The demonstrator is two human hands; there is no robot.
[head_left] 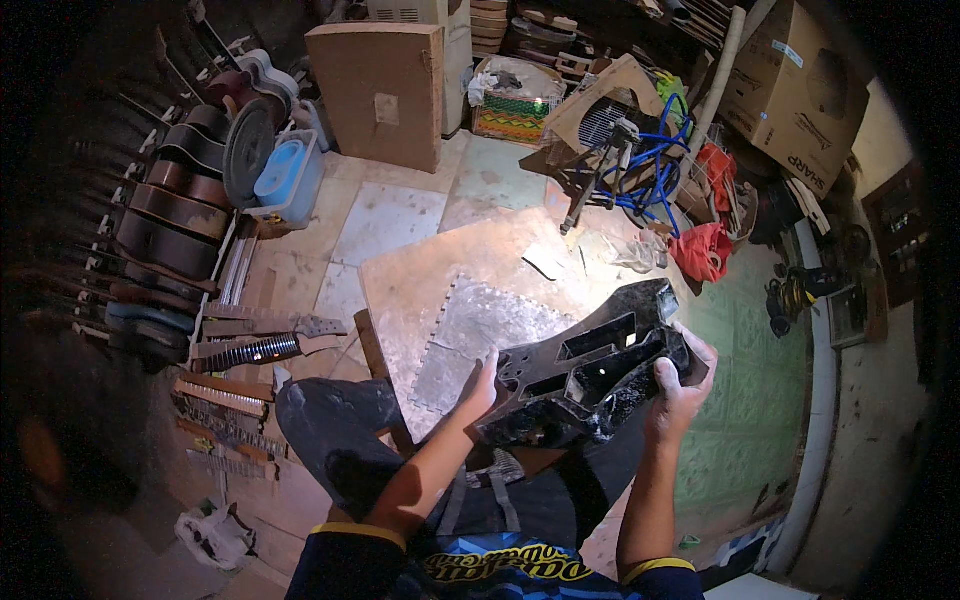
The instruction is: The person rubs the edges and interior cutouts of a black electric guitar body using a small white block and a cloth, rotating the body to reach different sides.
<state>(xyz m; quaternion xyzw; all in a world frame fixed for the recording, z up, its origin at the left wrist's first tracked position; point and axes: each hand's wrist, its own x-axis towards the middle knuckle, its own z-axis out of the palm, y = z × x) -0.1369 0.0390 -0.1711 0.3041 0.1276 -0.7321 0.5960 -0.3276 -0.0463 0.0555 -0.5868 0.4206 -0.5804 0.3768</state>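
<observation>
A glossy black electric guitar body [545,350] with routed hollows and small holes lies tilted across my lap. My left hand [484,388] grips its left edge, thumb up along the side and the other fingers hidden beneath. At the opposite end my right hand [688,385] clasps the body by a horn, its thumb resting on top. Whitish dust coats the right fingertips and part of the lower edge. Under and beyond the body is a low board [400,290] bearing a grey interlocking mat [480,325]. A small dark-edged sheet [541,262] lies farther back on that board.
Several guitars [180,190] stand racked along the left. Clamps and comb-like tools [250,350] lie on the floor at left. A blue tub [283,175], a cardboard box [375,95], a coiled blue hose [665,165] and a red bag [702,252] sit farther back.
</observation>
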